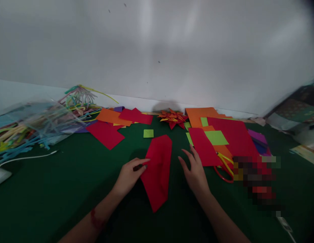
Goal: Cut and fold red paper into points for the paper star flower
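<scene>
A long sheet of red paper, with angled ends and a crease or fold along its length, lies on the green tabletop in front of me. My left hand pinches its left edge between thumb and fingers. To the right of the paper hovers my right hand, apart from it, fingers spread and holding nothing. Just beyond the sheet is a small lime-green paper square. Farther back sits a red and orange folded-paper flower with many points.
Coloured paper strips in a clear plastic bag lie at the left. Red and orange papers are scattered behind my left hand. More red sheets and yellow-and-red-handled scissors are at the right, beside a blurred-out patch. A white wall stands behind.
</scene>
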{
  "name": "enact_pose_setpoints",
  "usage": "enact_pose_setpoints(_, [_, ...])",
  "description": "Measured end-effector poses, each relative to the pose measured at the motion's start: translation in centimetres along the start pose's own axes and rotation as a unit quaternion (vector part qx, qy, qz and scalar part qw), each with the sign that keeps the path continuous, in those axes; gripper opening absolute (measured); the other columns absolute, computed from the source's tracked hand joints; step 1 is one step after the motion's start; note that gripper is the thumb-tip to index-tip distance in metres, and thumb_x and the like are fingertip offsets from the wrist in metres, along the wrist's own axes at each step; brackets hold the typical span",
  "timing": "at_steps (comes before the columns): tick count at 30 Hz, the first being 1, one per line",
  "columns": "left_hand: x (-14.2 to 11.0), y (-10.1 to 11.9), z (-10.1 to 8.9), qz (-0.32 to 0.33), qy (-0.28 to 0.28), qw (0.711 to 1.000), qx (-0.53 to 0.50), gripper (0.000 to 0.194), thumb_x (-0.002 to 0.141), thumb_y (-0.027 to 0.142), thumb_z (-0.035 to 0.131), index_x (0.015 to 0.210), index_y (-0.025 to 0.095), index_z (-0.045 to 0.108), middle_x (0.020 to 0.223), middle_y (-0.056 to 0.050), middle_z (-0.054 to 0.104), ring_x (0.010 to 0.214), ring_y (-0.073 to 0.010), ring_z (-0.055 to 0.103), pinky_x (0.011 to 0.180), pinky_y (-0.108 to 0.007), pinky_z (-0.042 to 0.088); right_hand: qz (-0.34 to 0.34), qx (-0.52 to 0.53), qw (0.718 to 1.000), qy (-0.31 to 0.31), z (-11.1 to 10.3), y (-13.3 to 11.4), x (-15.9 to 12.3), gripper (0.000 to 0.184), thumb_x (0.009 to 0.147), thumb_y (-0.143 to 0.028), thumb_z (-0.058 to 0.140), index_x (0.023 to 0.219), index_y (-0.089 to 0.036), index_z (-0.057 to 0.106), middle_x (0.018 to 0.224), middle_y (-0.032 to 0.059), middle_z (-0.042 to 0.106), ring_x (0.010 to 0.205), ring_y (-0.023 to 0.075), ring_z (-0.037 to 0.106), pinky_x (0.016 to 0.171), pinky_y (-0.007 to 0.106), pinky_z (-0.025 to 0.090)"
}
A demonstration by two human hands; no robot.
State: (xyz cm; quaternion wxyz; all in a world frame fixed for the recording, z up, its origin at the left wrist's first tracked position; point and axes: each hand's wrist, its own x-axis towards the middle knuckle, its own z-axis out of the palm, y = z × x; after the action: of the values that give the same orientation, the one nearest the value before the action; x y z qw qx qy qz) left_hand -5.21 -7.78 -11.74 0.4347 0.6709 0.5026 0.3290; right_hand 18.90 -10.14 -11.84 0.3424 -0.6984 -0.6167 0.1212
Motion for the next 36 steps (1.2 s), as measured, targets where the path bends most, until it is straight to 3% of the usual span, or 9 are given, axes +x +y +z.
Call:
enact_pose_setpoints(3, [-0.3,0.3,0.8,-0.015,0.036,0.998,-0.045,0.030,0.083,0.029,0.046,0.110,0.023,0.058,0.098,-0.005,0.058,0.088,-0.0164,0.057,0.069,-0.026,0.049,0.081,0.133,0.984,-0.086,-0.4,-0.2,-0.2,0.043,0.084,-0.046,0.038,0.120,-0.024,0.045,0.109,0.0105,0.058,0.094,0.0246,0.059,0.066,0.036,0.053])
enact_pose_setpoints(7, [-1.4,0.9,2.5,-0.014,-0.015,0.999,-0.045,0.038,0.082,0.025,0.048,0.120,0.022,0.048,0.106,-0.006,0.055,0.085,-0.0141,0.058,0.069,-0.025,0.051,0.098,0.202,0.962,-0.154,-0.7,0.1,-0.1,0.045,0.081,-0.043,0.045,0.122,-0.024,0.043,0.096,0.0078,0.064,0.081,0.0205,0.063,0.058,0.029,0.053])
enact_pose_setpoints(10, [-2.4,1.5,3.2,0.039,-0.050,0.997,0.031,0.045,0.080,0.011,0.045,0.123,0.025,0.045,0.109,-0.004,0.054,0.091,-0.0128,0.055,0.080,-0.026,0.048,0.069,0.176,0.968,-0.166,-0.8,0.4,0.2,0.045,0.078,-0.038,0.052,0.121,-0.026,0.044,0.101,0.0063,0.062,0.081,0.0185,0.061,0.064,0.030,0.053])
enact_pose_setpoints(14, [-2.9,1.7,3.3,0.122,-0.076,0.978,0.151,0.048,0.078,0.002,0.045,0.119,0.026,0.048,0.104,-0.002,0.057,0.088,-0.0131,0.055,0.077,-0.027,0.048,-0.020,0.108,0.979,-0.169,-0.4,0.8,0.2,0.034,0.078,-0.031,0.053,0.113,-0.028,0.053,0.109,0.0047,0.058,0.094,0.0197,0.057,0.071,0.033,0.051])
enact_pose_setpoints(19, [-2.9,1.5,2.8,0.230,0.025,0.923,0.308,0.019,0.084,0.013,0.044,0.092,0.020,0.060,0.096,-0.005,0.058,0.088,-0.0182,0.054,0.075,-0.035,0.047,-0.115,0.067,0.983,-0.129,-0.6,-0.6,-0.3,0.026,0.084,-0.032,0.045,0.106,-0.026,0.059,0.115,0.0056,0.055,0.107,0.0211,0.050,0.090,0.039,0.042])
enact_pose_setpoints(23, [-2.9,1.6,2.9,0.281,0.033,0.884,0.373,0.019,0.084,0.010,0.040,0.087,0.016,0.058,0.102,-0.008,0.057,0.097,-0.0200,0.052,0.091,-0.044,0.038,-0.227,0.050,0.955,-0.186,-2.1,-2.7,-1.1,0.038,0.081,-0.039,0.051,0.117,-0.028,0.052,0.123,0.0048,0.051,0.115,0.0215,0.044,0.095,0.039,0.038])
enact_pose_setpoints(26, [-2.9,1.8,3.4,0.278,0.011,0.879,0.387,0.018,0.085,0.011,0.039,0.091,0.015,0.056,0.097,-0.008,0.058,0.094,-0.0198,0.053,0.095,-0.047,0.036,-0.301,0.021,0.926,-0.229,-2.5,-3.4,-1.5,0.049,0.075,-0.042,0.058,0.121,-0.030,0.048,0.123,0.0037,0.051,0.116,0.0228,0.043,0.096,0.041,0.036])
enact_pose_setpoints(32, [-2.6,1.6,3.7,0.256,-0.020,0.897,0.361,0.018,0.085,0.012,0.041,0.096,0.016,0.055,0.096,-0.006,0.059,0.091,-0.0182,0.055,0.090,-0.041,0.040,-0.301,0.030,0.927,-0.222,-1.7,-1.6,-1.1,0.023,0.084,-0.020,0.046,0.102,-0.026,0.060,0.099,0.0021,0.065,0.095,0.0164,0.057,0.084,0.034,0.044])
enact_pose_setpoints(36, [-2.3,0.6,2.4,0.255,-0.030,0.901,0.350,0.025,0.085,0.013,0.042,0.107,0.018,0.053,0.103,-0.007,0.059,0.095,-0.0193,0.055,0.082,-0.037,0.046,-0.223,0.067,0.941,-0.246,-2.5,-0.2,-0.5,0.019,0.084,-0.022,0.047,0.095,-0.025,0.062,0.096,0.0012,0.066,0.090,0.0168,0.060,0.079,0.031,0.047])
